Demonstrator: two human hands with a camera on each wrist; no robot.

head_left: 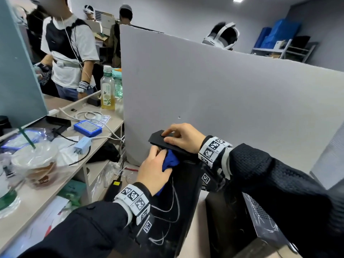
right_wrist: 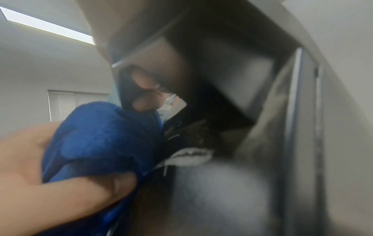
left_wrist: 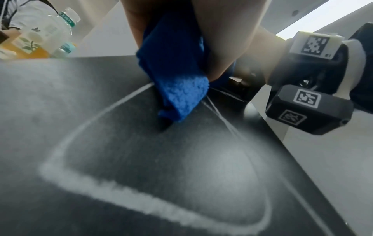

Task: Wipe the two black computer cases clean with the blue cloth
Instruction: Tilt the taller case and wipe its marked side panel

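The left hand (head_left: pixel 154 171) grips a bunched blue cloth (head_left: pixel 169 161) against the chalk-marked black computer case (head_left: pixel 176 211), just below its top edge; the right hand (head_left: pixel 183 137) holds that edge, fingers curled.

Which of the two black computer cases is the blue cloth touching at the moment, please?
The left case, with white scribbled lines on its panel; the left hand holds the blue cloth there.

The blue cloth (left_wrist: pixel 177 89) is nubby, fluffy fabric; the black computer case (left_wrist: pixel 141 159) is smooth, faintly glossy, streaked with pale dust lines.
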